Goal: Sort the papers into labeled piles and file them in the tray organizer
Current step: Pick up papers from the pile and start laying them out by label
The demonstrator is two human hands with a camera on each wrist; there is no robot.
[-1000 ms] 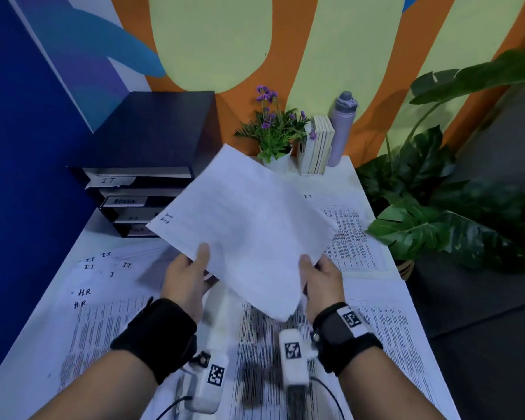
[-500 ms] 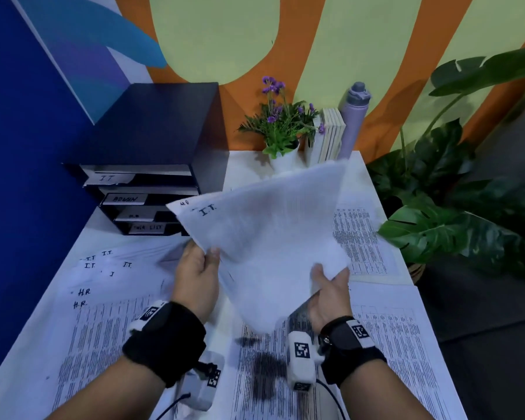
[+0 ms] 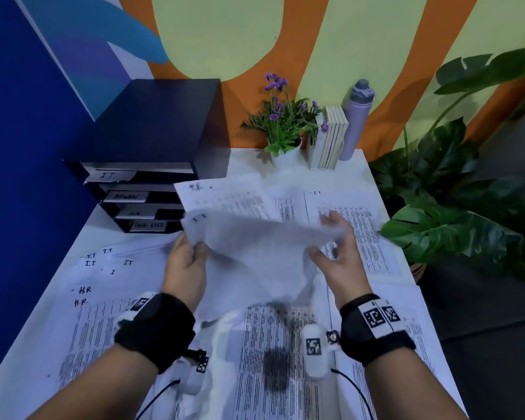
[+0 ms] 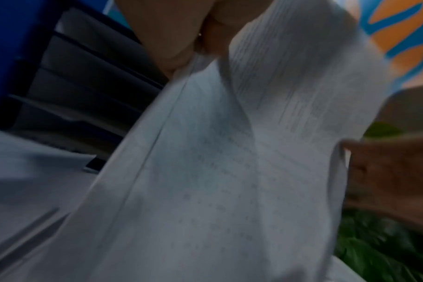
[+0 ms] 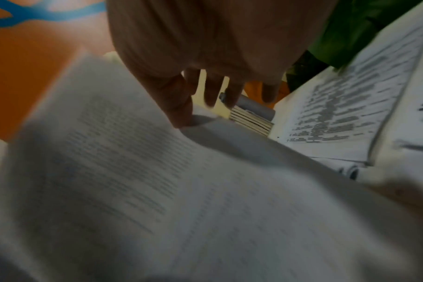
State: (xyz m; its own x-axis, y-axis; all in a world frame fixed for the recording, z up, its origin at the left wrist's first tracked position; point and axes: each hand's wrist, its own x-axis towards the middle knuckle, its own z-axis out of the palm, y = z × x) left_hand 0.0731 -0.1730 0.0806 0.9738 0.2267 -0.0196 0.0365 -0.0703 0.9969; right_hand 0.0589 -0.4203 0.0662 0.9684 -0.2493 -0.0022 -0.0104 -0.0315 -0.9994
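Note:
I hold a white printed sheet low over the table, tilted and blurred, with a handwritten mark at its far left corner. My left hand pinches its left edge between thumb and fingers. At the sheet's right corner my right hand has its fingers spread straight, and only the thumb touches the paper. The black tray organizer stands at the back left, its slots labelled IT, ADMIN, HR and TASK LIST. Piles marked IT and HR lie on the left of the table.
More printed sheets cover the middle and right of the white table. A potted purple flower, upright books and a lilac bottle line the back edge. A large leafy plant stands off the right edge, and a blue wall is on the left.
The sheet has swung down from nearly upright to low and flat over the table. My right hand has moved up and right along it, and its fingers have spread.

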